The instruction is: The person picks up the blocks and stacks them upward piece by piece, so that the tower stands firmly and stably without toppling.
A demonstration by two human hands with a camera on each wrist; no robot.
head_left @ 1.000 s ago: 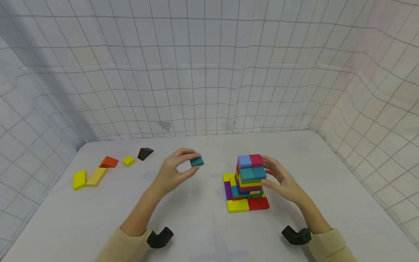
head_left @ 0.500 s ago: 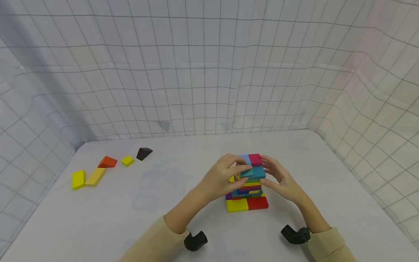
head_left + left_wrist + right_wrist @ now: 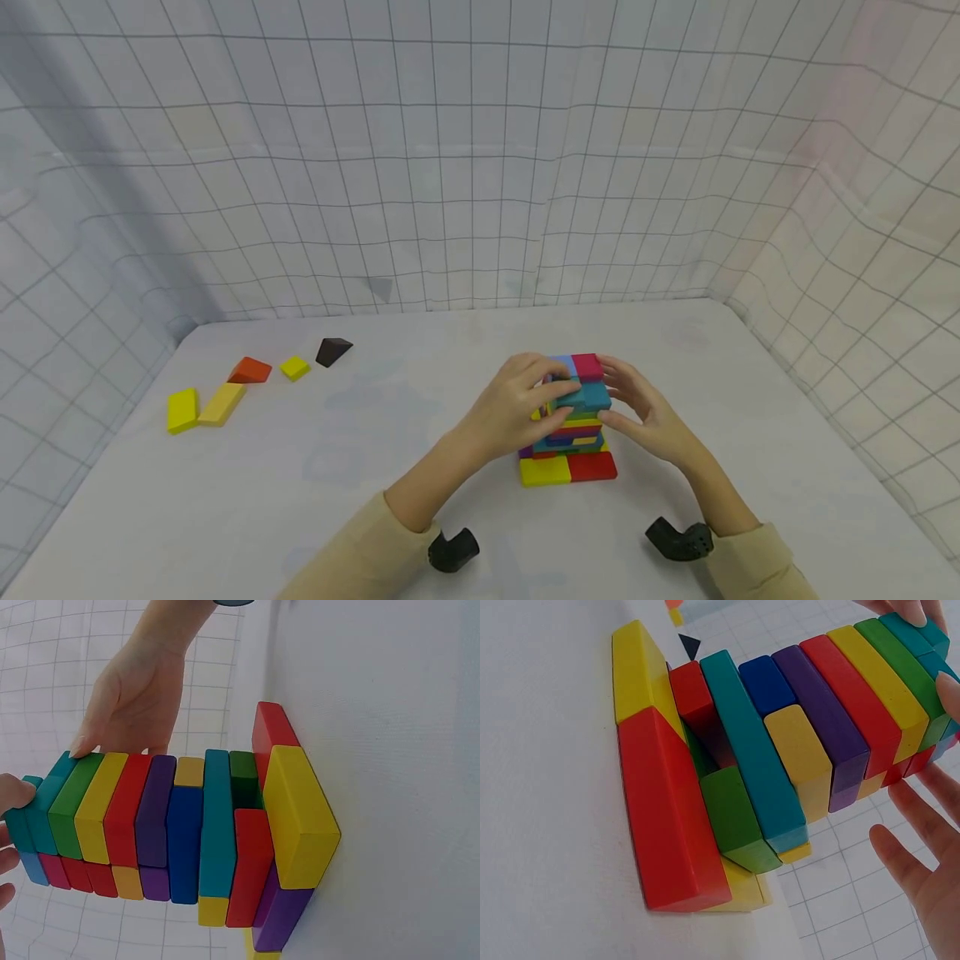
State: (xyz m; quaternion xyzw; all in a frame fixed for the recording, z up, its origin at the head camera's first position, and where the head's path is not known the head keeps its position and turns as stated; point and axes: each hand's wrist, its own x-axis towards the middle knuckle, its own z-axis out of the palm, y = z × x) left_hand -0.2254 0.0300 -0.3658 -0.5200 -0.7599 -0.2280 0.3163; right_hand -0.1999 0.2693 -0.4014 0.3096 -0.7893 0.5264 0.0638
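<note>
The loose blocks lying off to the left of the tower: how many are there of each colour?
Yellow: 3
Orange: 1
Black: 1
Total: 5 loose blocks, all apart from the tower that both hands are at.

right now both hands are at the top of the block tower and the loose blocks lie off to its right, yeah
Not quite: the loose blocks lie to the left of the tower, as the head view shows. The left hand and right hand are at the tower's top.
</note>
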